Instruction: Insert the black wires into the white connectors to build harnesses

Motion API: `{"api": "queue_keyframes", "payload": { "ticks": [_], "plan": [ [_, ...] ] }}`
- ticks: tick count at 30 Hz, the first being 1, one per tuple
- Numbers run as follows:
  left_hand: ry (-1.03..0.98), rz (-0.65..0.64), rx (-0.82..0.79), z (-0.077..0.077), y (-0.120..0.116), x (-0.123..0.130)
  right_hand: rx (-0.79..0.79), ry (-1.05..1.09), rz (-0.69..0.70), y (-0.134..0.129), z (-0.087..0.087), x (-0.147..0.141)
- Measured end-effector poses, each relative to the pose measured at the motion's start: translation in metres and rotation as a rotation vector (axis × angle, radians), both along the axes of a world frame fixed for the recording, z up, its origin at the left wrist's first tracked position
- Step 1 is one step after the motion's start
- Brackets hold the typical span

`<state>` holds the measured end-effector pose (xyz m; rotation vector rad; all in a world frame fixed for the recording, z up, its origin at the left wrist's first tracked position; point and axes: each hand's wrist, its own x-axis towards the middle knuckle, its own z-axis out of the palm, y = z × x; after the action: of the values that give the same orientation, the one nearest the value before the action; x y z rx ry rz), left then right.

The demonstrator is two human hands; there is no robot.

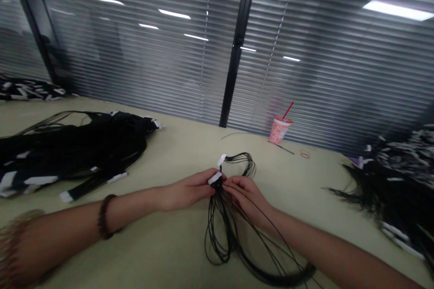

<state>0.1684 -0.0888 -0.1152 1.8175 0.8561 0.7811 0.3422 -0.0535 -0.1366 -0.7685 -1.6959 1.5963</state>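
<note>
A bundle of thin black cables (222, 235) hangs in loops over the near middle of the table, with more loops curving behind my hands. My left hand (190, 189) grips the bundle's upper end beside a white connector (214, 178). A second white piece (221, 160) sticks up just beyond the fingertips. On the right side of the bundle, my right hand (249, 198) pinches some of the cables close to the left fingertips. Several strands run from there toward the lower right, across the right forearm.
Black cable piles with white ends lie at the left (118, 140) and right (403, 194) of the pale table (183, 144). A pink cup (280, 130) with a red straw, a thin dark tool (281, 147) and rubber bands (304, 155) are near the blinds.
</note>
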Motion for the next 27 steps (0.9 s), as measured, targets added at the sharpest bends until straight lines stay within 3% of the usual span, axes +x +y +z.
{"api": "queue_keyframes", "payload": {
  "ticks": [4,12,19,27],
  "plan": [
    [-0.055,-0.006,-0.019,-0.004,0.002,0.0,-0.155,0.009,0.004,0.005,0.004,0.001],
    [-0.252,0.022,-0.205,-0.016,0.009,-0.001,-0.321,0.057,0.24,0.012,0.017,0.01],
    [-0.51,-0.05,-0.359,-0.018,0.011,0.006,-0.332,0.07,0.293,0.017,0.011,0.01],
    [-0.566,-0.038,-0.409,-0.018,0.01,0.005,-0.276,0.048,0.271,0.015,0.011,0.01]
  ]
}}
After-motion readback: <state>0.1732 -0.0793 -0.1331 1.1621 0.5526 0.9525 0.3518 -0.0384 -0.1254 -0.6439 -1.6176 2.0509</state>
